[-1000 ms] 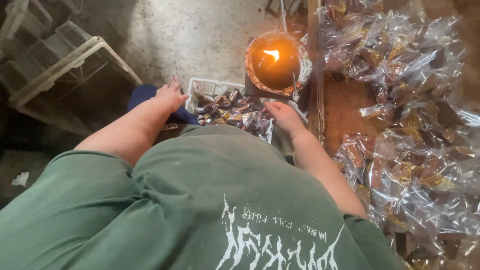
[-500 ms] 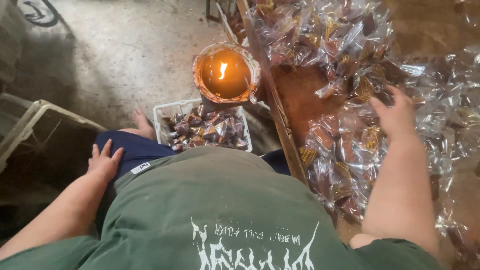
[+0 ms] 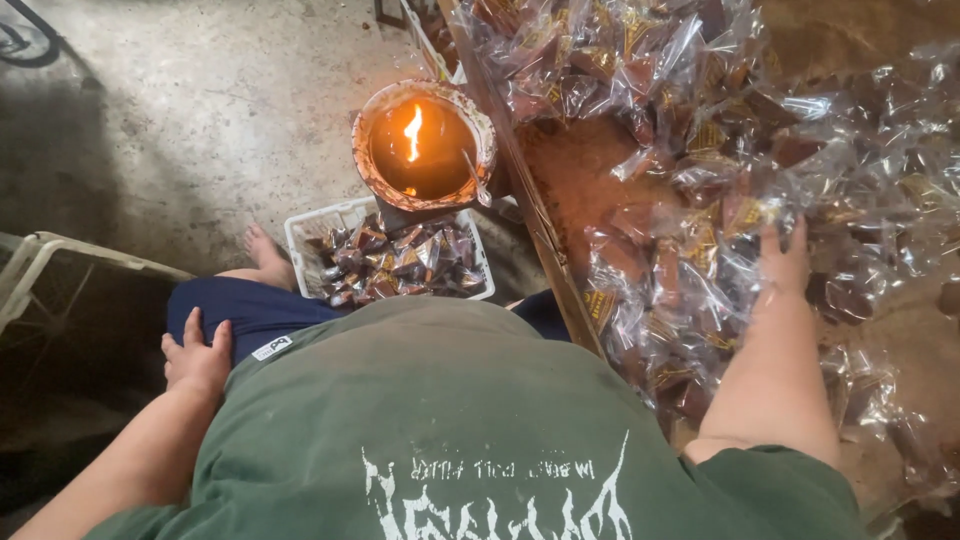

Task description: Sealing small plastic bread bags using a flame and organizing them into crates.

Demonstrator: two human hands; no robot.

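The heap of clear-wrapped brown sweets point(image 3: 720, 170) spreads over the low wooden board point(image 3: 575, 175) on the person's right, filling most of that side of the view; the right hand point(image 3: 785, 262) lies flat on the packets near the middle of the heap, fingers spread and reaching forward, palm down, and whether it has gripped a packet I cannot tell; next in size, the grey concrete floor point(image 3: 200, 120) takes up the upper left; a white plastic basket point(image 3: 305, 232) sits on it in front of the knees, loaded with more wrapped sweets; just behind the basket stands a round tin lamp point(image 3: 424, 145) with a small flame burning in it; the left hand point(image 3: 196, 358) rests on the dark blue shorts point(image 3: 250, 310) at the thigh, fingers loosely open and holding nothing.
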